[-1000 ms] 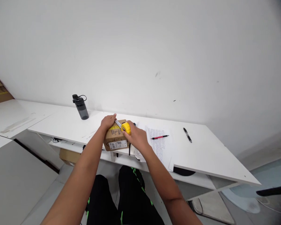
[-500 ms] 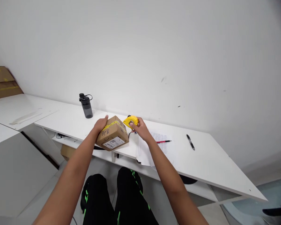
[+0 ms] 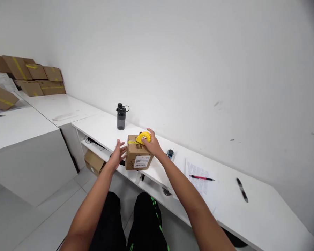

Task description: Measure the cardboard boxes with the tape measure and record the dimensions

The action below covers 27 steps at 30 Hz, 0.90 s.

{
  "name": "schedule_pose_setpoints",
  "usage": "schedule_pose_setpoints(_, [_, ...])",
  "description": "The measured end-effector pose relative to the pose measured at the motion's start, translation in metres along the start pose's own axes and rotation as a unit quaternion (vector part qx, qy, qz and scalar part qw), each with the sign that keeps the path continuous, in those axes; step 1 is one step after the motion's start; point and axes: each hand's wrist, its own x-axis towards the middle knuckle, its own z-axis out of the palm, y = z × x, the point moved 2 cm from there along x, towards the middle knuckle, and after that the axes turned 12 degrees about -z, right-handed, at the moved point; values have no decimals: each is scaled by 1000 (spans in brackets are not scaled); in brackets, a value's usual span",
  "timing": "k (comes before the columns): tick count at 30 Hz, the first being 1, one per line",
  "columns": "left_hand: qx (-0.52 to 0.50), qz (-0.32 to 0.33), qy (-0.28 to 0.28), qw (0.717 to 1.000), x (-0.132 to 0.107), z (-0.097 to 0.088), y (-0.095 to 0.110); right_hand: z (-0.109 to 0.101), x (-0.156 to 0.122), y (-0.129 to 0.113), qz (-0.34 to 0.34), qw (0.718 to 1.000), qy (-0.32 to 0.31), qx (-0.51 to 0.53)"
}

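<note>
A small cardboard box (image 3: 138, 162) sits at the front edge of the white desk, its white shipping label facing me and yellow tape across its top. My left hand (image 3: 117, 156) is at the box's left side, fingers stretched and apart; I cannot tell whether the fingertips touch it. In my right hand (image 3: 153, 143) is a yellow tape measure (image 3: 143, 137), held over the top of the box. Whether any blade is pulled out does not show.
A dark water bottle (image 3: 121, 120) stands by the wall. To the right lie a small dark blue item (image 3: 170, 153), papers (image 3: 199, 186), a red pen (image 3: 202, 177) and a black pen (image 3: 242, 190). Cardboard boxes (image 3: 52, 87) are stacked at the far left. Another box (image 3: 92, 161) is under the desk.
The box has been set down upright from its tilted hold, and my left hand has loosened from it. My right hand has brought the tape measure over its top. The view has turned left.
</note>
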Motion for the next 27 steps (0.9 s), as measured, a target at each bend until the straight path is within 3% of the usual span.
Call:
schedule_pose_setpoints(3, [23,25,-29,999,-23,18,0,-2,6,-11,-43,996,-50,-55])
schedule_pose_setpoints(6, [32,35,-38,998,-28,32,1,2,18,-18,-87,989,-107,-62])
schedule_pose_setpoints(12, [17,47,-73,996,-21,31,0,9,35,-18,-139,971,-182,-63])
schedule_pose_setpoints(16, [24,61,-64,996,-23,31,-1,11,39,-16,-157,967,-184,-82])
schedule_pose_setpoints(23, [29,47,-63,996,-28,35,2,14,29,-11,-106,986,-123,-33])
schedule_pose_setpoints(27, [24,49,-55,997,-27,35,-1,15,29,-18,-142,976,-153,-65])
